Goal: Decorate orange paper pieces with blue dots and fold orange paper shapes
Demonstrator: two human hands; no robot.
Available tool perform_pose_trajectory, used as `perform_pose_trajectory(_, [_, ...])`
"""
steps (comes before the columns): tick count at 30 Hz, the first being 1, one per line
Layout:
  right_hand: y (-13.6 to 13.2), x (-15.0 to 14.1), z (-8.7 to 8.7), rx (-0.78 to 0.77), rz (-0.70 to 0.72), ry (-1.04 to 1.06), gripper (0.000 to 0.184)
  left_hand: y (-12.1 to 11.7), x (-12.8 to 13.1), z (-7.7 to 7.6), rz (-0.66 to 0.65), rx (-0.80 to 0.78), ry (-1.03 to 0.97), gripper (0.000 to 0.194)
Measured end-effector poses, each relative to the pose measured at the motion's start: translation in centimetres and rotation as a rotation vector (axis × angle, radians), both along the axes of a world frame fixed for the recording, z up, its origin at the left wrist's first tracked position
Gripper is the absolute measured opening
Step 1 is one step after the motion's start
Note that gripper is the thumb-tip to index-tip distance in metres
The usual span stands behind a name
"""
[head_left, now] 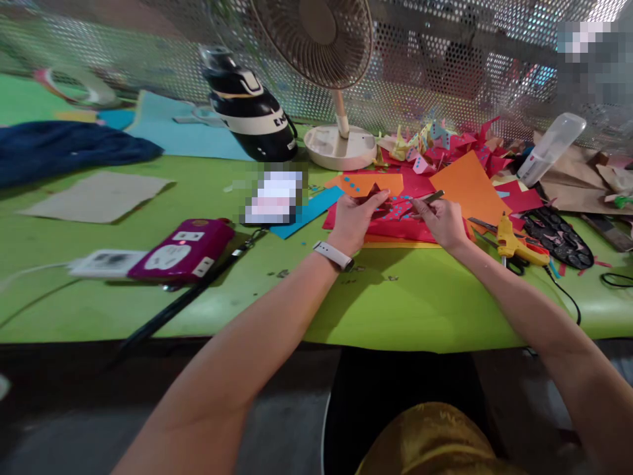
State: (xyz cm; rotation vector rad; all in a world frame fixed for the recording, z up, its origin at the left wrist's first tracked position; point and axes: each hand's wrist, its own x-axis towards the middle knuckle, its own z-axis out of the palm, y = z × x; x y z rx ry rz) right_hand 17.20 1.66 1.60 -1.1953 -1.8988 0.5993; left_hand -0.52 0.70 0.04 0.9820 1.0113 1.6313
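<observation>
My left hand, with a white watch on the wrist, is closed on a small folded red paper piece held over a red paper sheet dotted with tiny blue bits. My right hand pinches a thin metal tool, apparently tweezers, whose tip points left toward the folded piece. Both hands rest on the green table.
Orange paper sheets, a pile of folded paper shapes, a yellow glue gun, a white fan, a black-and-white helmet, a purple power strip, a blue cloth and a white bottle crowd the table.
</observation>
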Motion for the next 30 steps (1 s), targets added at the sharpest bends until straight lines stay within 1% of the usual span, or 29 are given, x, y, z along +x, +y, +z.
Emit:
perform_pose_trajectory(7, [0.6, 0.21, -0.53, -0.03, 0.001, 0.048, 0.044, -0.09, 0.12, 0.08, 0.006, -0.01, -0.02, 0.023])
perform_pose_trajectory(14, [0.71, 0.18, -0.77, -0.012, 0.009, 0.064, 0.041, 0.06, 0.06, -0.06, -0.002, -0.015, -0.006, 0.025])
perform_pose_trajectory(19, [0.67, 0.17, -0.74, -0.011, 0.024, 0.096, 0.04, 0.16, 0.01, -0.26, 0.014, -0.016, 0.019, 0.026])
perform_pose_trajectory(24, [0.61, 0.12, -0.79, -0.017, 0.033, 0.127, 0.042, 0.2, 0.07, -0.35, 0.01, -0.016, 0.018, 0.027])
perform_pose_trajectory(30, [0.53, 0.09, -0.71, -0.004, -0.004, 0.119, 0.051, 0.32, 0.01, -0.41, 0.004, -0.021, 0.0, 0.026])
